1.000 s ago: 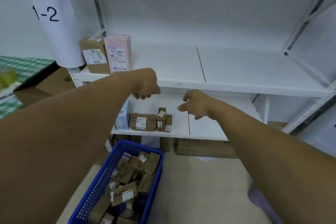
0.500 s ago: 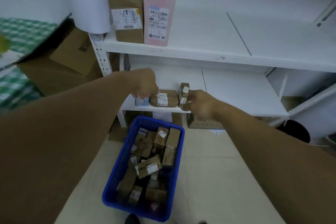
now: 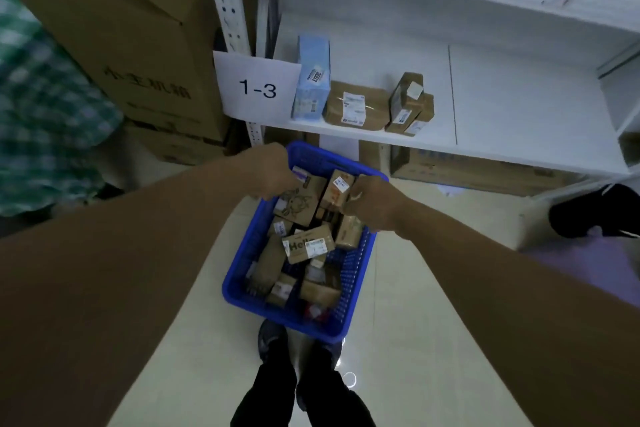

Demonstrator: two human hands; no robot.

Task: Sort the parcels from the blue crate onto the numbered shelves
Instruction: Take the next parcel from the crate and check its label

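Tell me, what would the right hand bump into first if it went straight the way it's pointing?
The small brown parcel with the white label, standing in the blue crate. The right hand points toward it, and its curled fingers look almost against it, though depth is hard to judge here.

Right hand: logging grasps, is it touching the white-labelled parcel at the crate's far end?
Touching. Head view shows the right hand curling its fingers onto the white-labelled parcel, no gap visible.

I am looking into a parcel storeroom. White metal shelving (image 3: 381,137) carries a paper label (image 3: 258,88) reading 1-3 and a row of labelled parcels (image 3: 356,106). Big cardboard cartons (image 3: 138,45) are stacked beside it on the tiled floor (image 3: 398,288).
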